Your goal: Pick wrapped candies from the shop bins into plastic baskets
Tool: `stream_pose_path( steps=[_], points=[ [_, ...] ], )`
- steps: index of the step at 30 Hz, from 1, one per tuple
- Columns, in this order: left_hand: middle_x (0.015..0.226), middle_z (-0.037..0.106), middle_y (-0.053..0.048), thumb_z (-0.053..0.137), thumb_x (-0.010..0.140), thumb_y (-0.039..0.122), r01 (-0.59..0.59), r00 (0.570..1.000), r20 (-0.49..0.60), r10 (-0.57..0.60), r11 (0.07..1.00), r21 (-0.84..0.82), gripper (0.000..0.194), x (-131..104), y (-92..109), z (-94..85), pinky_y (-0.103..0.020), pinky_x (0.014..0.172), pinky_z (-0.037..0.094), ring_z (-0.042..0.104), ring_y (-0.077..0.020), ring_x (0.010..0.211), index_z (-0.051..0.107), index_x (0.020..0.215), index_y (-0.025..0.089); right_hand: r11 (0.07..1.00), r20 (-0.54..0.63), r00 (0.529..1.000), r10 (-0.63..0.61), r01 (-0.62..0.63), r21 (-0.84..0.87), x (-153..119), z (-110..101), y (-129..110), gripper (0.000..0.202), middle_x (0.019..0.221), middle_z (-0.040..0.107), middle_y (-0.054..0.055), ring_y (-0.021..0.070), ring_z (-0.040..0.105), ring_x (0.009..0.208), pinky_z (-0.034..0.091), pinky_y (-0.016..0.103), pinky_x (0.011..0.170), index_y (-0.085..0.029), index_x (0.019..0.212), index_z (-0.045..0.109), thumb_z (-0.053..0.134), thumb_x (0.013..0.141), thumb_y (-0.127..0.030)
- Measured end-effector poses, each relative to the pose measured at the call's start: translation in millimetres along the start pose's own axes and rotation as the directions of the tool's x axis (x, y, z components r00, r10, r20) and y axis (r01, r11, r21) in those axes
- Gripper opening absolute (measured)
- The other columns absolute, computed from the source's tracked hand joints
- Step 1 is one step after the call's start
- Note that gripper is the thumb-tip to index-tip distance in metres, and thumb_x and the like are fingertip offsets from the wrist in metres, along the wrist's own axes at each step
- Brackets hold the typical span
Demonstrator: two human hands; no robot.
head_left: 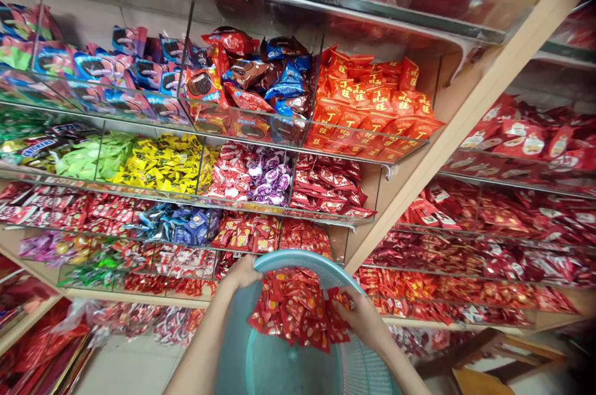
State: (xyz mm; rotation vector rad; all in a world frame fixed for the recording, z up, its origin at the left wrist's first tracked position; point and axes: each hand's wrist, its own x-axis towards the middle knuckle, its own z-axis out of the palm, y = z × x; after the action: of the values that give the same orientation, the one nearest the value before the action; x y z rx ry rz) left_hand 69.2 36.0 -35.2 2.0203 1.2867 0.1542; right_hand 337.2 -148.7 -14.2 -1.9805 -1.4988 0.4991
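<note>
Head view: one teal basket (272,361) holds one heap of red packets (293,311), too many to count; the left hand (243,272) grips the basket's rim, the right hand (354,314) pinches packets.

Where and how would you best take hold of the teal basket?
The teal basket is probably best gripped by opposite sides of its rim, coming from above: its mouth opens toward the wearer, and the left hand finds a graspable edge there.
</note>
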Motion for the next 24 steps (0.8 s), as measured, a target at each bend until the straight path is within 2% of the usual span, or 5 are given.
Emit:
stream_pose_path(
  steps=[5,14,21,24],
  points=[
    [0.057,0.053,0.004,0.056,0.057,0.024,-0.012,1.000,0.003,0.012,1.000,0.001,0.018,1,0,-0.4,-0.017,0.050,0.033,0.049,-0.0089,0.053,0.063,0.072,0.017,0.995,-0.016,1.000,-0.016,0.015,-0.099,5,10,2,0.019,0.069,0.060,0.001,0.0181,0.055,0.068,0.041,0.027,0.063,-0.020,0.076,0.059,0.048,0.069,-0.034],
    [0.061,0.057,0.003,0.056,0.057,0.024,0.003,1.000,0.005,-0.003,1.000,0.017,0.021,-1,2,-2.6,-0.017,0.051,0.033,0.051,-0.0094,0.055,0.063,0.076,0.016,0.995,-0.057,0.998,0.034,-0.039,-0.095,6,18,11,0.018,0.068,0.057,-0.001,0.0154,0.054,0.064,0.040,0.024,0.055,-0.020,0.077,0.055,0.052,0.068,-0.035],
    [0.061,0.058,0.003,0.056,0.057,0.026,0.025,0.999,0.021,-0.025,0.999,0.026,0.021,-2,4,-4.3,-0.017,0.050,0.033,0.052,-0.0099,0.055,0.063,0.075,0.017,0.970,-0.080,0.996,-0.029,0.009,-0.243,4,25,22,0.017,0.072,0.059,0.002,0.0176,0.057,0.070,0.041,0.025,0.060,-0.019,0.079,0.054,0.046,0.072,-0.033],
    [0.060,0.056,0.003,0.056,0.057,0.025,0.025,1.000,0.013,-0.026,0.999,0.026,0.020,-2,5,-4.4,-0.017,0.050,0.033,0.051,-0.0099,0.055,0.063,0.074,0.017,0.956,-0.065,0.997,-0.050,0.029,-0.292,3,21,19,0.017,0.074,0.061,0.005,0.0194,0.059,0.073,0.042,0.026,0.062,-0.020,0.081,0.052,0.041,0.077,-0.032]
  ],
)
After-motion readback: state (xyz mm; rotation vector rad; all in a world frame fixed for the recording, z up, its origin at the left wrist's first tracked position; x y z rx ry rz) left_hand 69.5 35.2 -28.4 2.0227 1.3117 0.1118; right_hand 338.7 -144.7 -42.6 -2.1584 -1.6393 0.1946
